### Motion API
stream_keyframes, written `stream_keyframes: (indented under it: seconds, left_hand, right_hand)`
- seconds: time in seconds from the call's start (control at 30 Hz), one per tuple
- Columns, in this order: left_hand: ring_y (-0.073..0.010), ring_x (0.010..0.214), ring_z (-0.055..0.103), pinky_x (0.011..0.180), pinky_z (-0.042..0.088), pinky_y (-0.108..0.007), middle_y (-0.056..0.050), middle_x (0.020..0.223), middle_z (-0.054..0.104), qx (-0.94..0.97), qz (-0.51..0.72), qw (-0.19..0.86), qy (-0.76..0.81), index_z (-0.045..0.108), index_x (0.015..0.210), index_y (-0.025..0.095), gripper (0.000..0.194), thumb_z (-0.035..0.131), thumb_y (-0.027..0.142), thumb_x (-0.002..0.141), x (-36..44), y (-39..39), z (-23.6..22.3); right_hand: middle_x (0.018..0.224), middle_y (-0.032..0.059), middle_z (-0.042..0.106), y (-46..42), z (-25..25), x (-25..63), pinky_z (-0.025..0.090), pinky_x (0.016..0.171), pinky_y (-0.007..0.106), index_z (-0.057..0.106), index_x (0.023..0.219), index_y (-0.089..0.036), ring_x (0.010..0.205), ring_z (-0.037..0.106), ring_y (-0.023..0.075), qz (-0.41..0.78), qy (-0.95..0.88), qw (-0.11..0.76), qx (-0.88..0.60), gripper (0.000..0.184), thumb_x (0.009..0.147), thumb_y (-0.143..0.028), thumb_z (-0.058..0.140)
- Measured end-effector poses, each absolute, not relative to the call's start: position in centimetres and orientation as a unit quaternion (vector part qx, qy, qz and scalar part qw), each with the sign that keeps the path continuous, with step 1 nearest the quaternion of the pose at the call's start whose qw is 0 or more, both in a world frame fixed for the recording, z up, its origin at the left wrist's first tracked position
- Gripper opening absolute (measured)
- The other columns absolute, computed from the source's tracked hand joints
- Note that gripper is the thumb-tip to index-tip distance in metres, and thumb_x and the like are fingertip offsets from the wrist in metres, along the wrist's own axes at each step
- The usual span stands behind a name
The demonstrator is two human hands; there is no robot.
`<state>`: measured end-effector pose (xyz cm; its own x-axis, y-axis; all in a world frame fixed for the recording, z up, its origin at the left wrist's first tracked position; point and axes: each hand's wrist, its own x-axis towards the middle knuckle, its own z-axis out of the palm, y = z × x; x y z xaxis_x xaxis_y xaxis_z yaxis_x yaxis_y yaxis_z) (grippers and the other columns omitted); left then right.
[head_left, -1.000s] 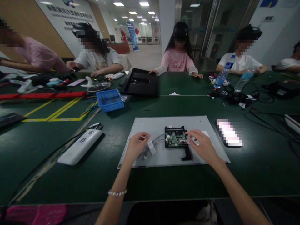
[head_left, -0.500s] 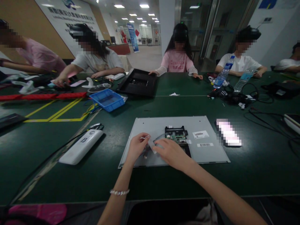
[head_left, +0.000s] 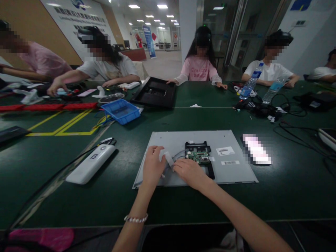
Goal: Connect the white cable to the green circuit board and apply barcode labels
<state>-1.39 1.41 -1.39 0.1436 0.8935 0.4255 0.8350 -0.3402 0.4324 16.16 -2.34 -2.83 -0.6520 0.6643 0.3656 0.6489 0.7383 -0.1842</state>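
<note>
A grey metal panel (head_left: 225,140) lies flat on the green table in front of me. A green circuit board (head_left: 197,154) in a black bracket sits at its middle, with thin grey wires running left from it. My left hand (head_left: 153,167) rests on the panel's left part, fingers curled over a white strip of tape or connector (head_left: 169,160). My right hand (head_left: 190,172) lies beside it, fingertips pinching the same white strip and the wires. Two white labels (head_left: 225,151) show on the panel to the right of the board.
A white power bank (head_left: 90,163) with a cable lies to my left, a phone (head_left: 256,148) to my right. Farther off are a blue tray (head_left: 121,111), a black monitor shell (head_left: 154,92), water bottles (head_left: 250,84) and tangled cables (head_left: 265,108). Several people sit round the table.
My right hand left the circuit board's right side and crossed to the white strip beside my left hand, uncovering the labels. My left hand closed further over the strip.
</note>
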Motion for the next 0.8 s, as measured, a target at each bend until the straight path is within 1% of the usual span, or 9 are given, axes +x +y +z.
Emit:
stream_keyframes:
  seconds: [0.07, 0.17, 0.3, 0.37, 0.47, 0.53, 0.6, 0.67, 0.8]
  left_hand:
    - [-0.0225, 0.093, 0.054, 0.085, 0.044, -0.037, -0.008, 0.098, 0.053, 0.778, 0.278, 0.009, 0.563, 0.057, 0.097, 0.019, 0.020, 0.047, 0.015, 0.080, -0.9, 0.6, -0.9]
    - [-0.0236, 0.092, 0.054, 0.083, 0.044, -0.037, -0.008, 0.094, 0.057, 0.823, 0.208, 0.009, 0.528, 0.058, 0.089, 0.019, 0.016, 0.046, 0.013, 0.081, -0.3, -0.3, -0.8]
    - [-0.0246, 0.098, 0.055, 0.086, 0.044, -0.039, -0.009, 0.103, 0.060, 0.843, 0.151, 0.026, 0.515, 0.058, 0.095, 0.020, 0.019, 0.046, 0.013, 0.083, -0.1, -0.9, -1.6]
    - [-0.0247, 0.100, 0.056, 0.088, 0.043, -0.040, -0.010, 0.107, 0.060, 0.841, 0.146, 0.035, 0.520, 0.057, 0.100, 0.019, 0.022, 0.045, 0.012, 0.083, -0.2, -1.0, -2.1]
    - [-0.0248, 0.104, 0.056, 0.091, 0.043, -0.040, -0.012, 0.113, 0.060, 0.835, 0.159, 0.042, 0.526, 0.054, 0.109, 0.017, 0.027, 0.044, 0.013, 0.084, -0.3, -1.3, -2.8]
    - [-0.0243, 0.106, 0.057, 0.093, 0.043, -0.040, -0.012, 0.115, 0.059, 0.829, 0.166, 0.048, 0.531, 0.050, 0.116, 0.017, 0.032, 0.043, 0.014, 0.085, -0.4, -1.4, -3.1]
    - [-0.0241, 0.106, 0.057, 0.093, 0.043, -0.040, -0.013, 0.117, 0.059, 0.828, 0.167, 0.057, 0.532, 0.047, 0.121, 0.017, 0.036, 0.043, 0.014, 0.085, -0.5, -1.5, -3.4]
    - [-0.0244, 0.107, 0.057, 0.094, 0.042, -0.040, -0.014, 0.119, 0.058, 0.829, 0.172, 0.063, 0.528, 0.044, 0.124, 0.016, 0.039, 0.046, 0.017, 0.085, -0.6, -1.7, -3.5]
    - [-0.0255, 0.113, 0.053, 0.097, 0.040, -0.042, -0.014, 0.124, 0.054, 0.835, 0.190, 0.068, 0.512, 0.038, 0.128, 0.016, 0.051, 0.056, 0.028, 0.082, -0.8, -2.0, -3.4]
  right_hand:
    - [0.098, 0.0093, 0.064, -2.3, -3.0, 16.1, 0.043, 0.087, 0.032, 0.061, 0.093, -0.013, 0.100, 0.054, 0.0189, 0.014, -0.911, 0.205, -0.357, 0.014, 0.088, -0.011, 0.048]
    - [0.099, 0.0093, 0.065, -2.3, -3.2, 16.0, 0.042, 0.089, 0.032, 0.060, 0.093, -0.013, 0.100, 0.054, 0.0189, 0.015, -0.912, 0.204, -0.355, 0.014, 0.088, -0.012, 0.048]
    - [0.099, 0.0097, 0.065, -2.9, -2.9, 16.1, 0.041, 0.093, 0.033, 0.059, 0.097, -0.012, 0.101, 0.055, 0.0196, 0.033, -0.913, 0.201, -0.352, 0.016, 0.088, -0.013, 0.047]
    - [0.103, 0.0108, 0.065, -3.4, -2.7, 16.4, 0.039, 0.096, 0.036, 0.058, 0.103, -0.011, 0.105, 0.053, 0.0212, 0.040, -0.917, 0.199, -0.344, 0.019, 0.087, -0.017, 0.049]
    - [0.114, 0.0139, 0.061, -4.4, -2.5, 16.8, 0.034, 0.102, 0.041, 0.053, 0.114, -0.009, 0.115, 0.048, 0.0246, 0.054, -0.916, 0.200, -0.342, 0.036, 0.084, -0.030, 0.056]
    - [0.119, 0.0153, 0.059, -5.0, -2.5, 16.9, 0.032, 0.104, 0.043, 0.050, 0.119, -0.009, 0.120, 0.045, 0.0255, 0.068, -0.913, 0.202, -0.348, 0.048, 0.083, -0.039, 0.057]
    - [0.124, 0.0158, 0.056, -5.7, -2.5, 17.0, 0.031, 0.106, 0.043, 0.048, 0.123, -0.010, 0.123, 0.043, 0.0253, 0.079, -0.909, 0.203, -0.356, 0.054, 0.083, -0.044, 0.056]
    - [0.127, 0.0150, 0.055, -6.3, -2.2, 17.3, 0.030, 0.106, 0.042, 0.047, 0.125, -0.010, 0.125, 0.042, 0.0246, 0.091, -0.906, 0.204, -0.361, 0.053, 0.085, -0.043, 0.053]
    - [0.124, 0.0096, 0.058, -6.7, -0.5, 20.1, 0.033, 0.105, 0.042, 0.050, 0.125, -0.017, 0.123, 0.045, 0.0218, 0.131, -0.884, 0.225, -0.388, 0.041, 0.089, -0.036, 0.049]
